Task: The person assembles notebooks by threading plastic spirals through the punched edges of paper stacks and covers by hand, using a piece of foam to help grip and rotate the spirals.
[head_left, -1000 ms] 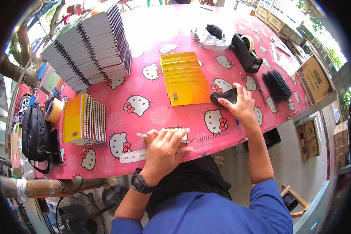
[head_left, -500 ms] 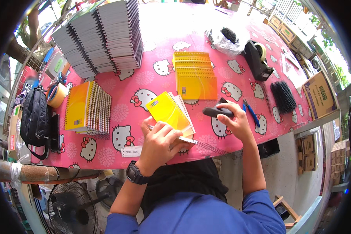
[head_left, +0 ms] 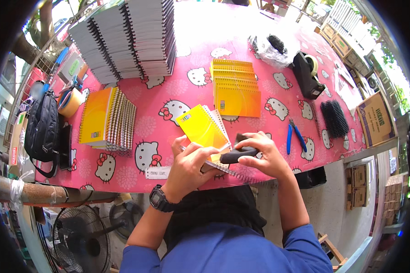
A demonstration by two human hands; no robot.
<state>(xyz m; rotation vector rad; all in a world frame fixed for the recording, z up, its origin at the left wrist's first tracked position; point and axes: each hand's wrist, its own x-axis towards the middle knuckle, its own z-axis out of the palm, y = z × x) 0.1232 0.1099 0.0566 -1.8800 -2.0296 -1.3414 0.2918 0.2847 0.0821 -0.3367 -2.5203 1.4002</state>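
Note:
A yellow spiral notebook point(head_left: 202, 128) lies tilted on the pink patterned table point(head_left: 168, 95), close to the near edge. My left hand point(head_left: 190, 167) grips its lower edge near the wire binding. My right hand point(head_left: 261, 156) holds a black hand tool point(head_left: 238, 155) against the notebook's lower right corner. Past them lies a fanned row of yellow notebooks point(head_left: 236, 86).
Tall piles of grey wire-bound books point(head_left: 127, 38) stand at the far left, with a yellow notebook stack point(head_left: 107, 118) in front. Blue pliers point(head_left: 295, 135), black binding combs point(head_left: 335, 118), a tape dispenser point(head_left: 307, 73), a black bag point(head_left: 43, 132) and a floor fan point(head_left: 84, 236) are around.
My left hand picked up a yellow notebook and drew it toward the table's near edge. My right hand took the black tool and brought it to the notebook's corner.

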